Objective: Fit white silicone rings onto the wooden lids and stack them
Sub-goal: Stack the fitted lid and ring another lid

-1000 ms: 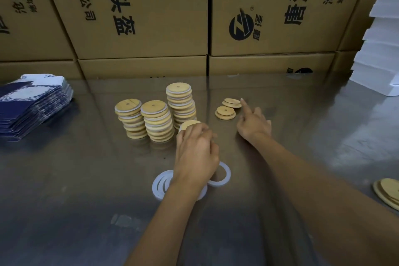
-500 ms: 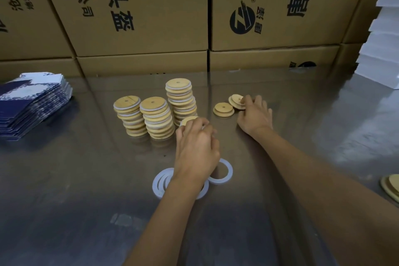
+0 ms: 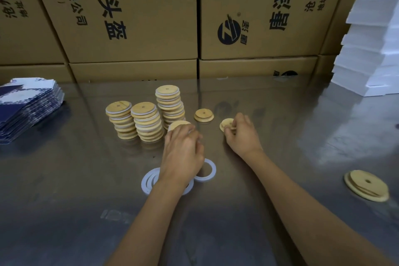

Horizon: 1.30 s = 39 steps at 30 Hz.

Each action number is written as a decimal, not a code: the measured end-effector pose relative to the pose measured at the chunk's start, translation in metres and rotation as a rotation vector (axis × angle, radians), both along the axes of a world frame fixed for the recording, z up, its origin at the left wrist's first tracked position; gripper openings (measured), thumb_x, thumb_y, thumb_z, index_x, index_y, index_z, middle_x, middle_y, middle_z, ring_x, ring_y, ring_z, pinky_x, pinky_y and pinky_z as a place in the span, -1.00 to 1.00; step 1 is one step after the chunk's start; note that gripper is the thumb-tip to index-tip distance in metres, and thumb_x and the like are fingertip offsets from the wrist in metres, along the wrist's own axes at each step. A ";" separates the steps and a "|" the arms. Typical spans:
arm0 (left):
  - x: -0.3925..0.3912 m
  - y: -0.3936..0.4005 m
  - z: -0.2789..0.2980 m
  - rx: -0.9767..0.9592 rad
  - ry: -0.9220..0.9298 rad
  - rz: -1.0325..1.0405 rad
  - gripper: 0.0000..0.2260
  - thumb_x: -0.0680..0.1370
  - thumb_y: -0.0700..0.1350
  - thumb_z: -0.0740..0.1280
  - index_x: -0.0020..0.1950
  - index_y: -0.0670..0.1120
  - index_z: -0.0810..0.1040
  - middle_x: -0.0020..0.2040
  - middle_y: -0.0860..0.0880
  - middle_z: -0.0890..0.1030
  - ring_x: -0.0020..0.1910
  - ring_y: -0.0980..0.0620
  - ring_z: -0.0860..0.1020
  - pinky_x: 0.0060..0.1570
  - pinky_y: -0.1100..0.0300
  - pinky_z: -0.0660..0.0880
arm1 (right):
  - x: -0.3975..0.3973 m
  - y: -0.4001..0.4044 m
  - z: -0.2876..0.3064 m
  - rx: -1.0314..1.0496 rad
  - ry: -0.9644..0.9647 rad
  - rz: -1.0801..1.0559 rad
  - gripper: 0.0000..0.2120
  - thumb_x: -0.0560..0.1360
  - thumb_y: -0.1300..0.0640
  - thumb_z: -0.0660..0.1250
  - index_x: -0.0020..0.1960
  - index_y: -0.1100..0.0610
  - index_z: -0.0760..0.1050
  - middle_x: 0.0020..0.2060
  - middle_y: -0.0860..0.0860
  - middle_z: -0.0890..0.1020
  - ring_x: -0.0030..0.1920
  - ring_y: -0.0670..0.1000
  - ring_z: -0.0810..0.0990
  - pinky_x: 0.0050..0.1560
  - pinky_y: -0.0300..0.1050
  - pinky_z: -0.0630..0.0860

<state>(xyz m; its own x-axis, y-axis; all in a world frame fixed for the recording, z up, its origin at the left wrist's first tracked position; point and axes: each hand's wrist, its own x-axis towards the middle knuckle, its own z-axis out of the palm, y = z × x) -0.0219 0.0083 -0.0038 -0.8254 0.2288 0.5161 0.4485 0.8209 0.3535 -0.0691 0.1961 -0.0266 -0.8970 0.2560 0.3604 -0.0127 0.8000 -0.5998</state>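
Head view: left hand (image 3: 183,153) curled over a lid (image 3: 178,125), fingers gripping it from above, just in front of the stacks; whether a ring sits on this lid cannot be told. Right hand (image 3: 243,136) pinches a second lid (image 3: 226,124) at its near edge, lid tilted off the table (image 3: 64,211). Three stacks of ringed lids stand side by side: left stack (image 3: 121,119), middle stack (image 3: 146,121), tall stack (image 3: 170,104) farthest back. One loose lid (image 3: 204,115) lies flat between tall stack and right hand. White rings (image 3: 149,180) lie on the table under the left wrist, one ring (image 3: 210,169) just to its right. More bare lids (image 3: 367,184) lie well apart at the right edge. Cartons (image 3: 133,17) behind; blue packets (image 3: 26,106) far left; white boxes (image 3: 371,39) far right.
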 end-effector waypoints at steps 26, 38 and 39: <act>0.005 0.012 0.000 0.033 0.036 -0.123 -0.79 0.51 -0.11 0.38 0.13 -0.01 0.54 0.03 0.07 0.57 0.09 0.06 0.47 0.06 0.22 0.37 | 0.074 -0.027 0.013 -0.163 0.134 0.317 -0.60 0.43 0.37 0.38 0.22 0.09 0.56 -0.03 -0.09 0.58 -0.07 -0.15 0.54 -0.08 -0.50 0.37; 0.005 0.011 0.001 0.088 0.063 -0.150 -0.89 0.48 -0.13 0.42 -0.07 -0.01 0.51 -0.11 0.10 0.55 -0.04 0.07 0.44 -0.09 0.16 0.40 | 0.072 -0.025 0.013 -0.279 0.048 0.297 -0.86 0.51 0.19 0.41 0.03 -0.01 0.61 -0.21 -0.18 0.64 -0.13 -0.26 0.57 -0.21 -0.48 0.38; 0.006 0.011 0.001 0.085 0.050 -0.166 -0.89 0.49 -0.12 0.41 -0.08 0.00 0.50 -0.11 0.10 0.53 -0.04 0.07 0.42 -0.08 0.15 0.40 | 0.073 -0.025 0.013 -0.272 0.037 0.303 -0.87 0.51 0.19 0.41 0.03 0.00 0.61 -0.22 -0.18 0.64 -0.14 -0.28 0.56 -0.21 -0.47 0.39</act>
<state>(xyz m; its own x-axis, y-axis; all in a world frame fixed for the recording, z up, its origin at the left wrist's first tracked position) -0.0164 0.0192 -0.0025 -0.7532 0.3132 0.5785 0.5937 0.7024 0.3927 0.0035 0.1714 -0.0133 -0.9341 0.0731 0.3494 -0.2488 0.5687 -0.7840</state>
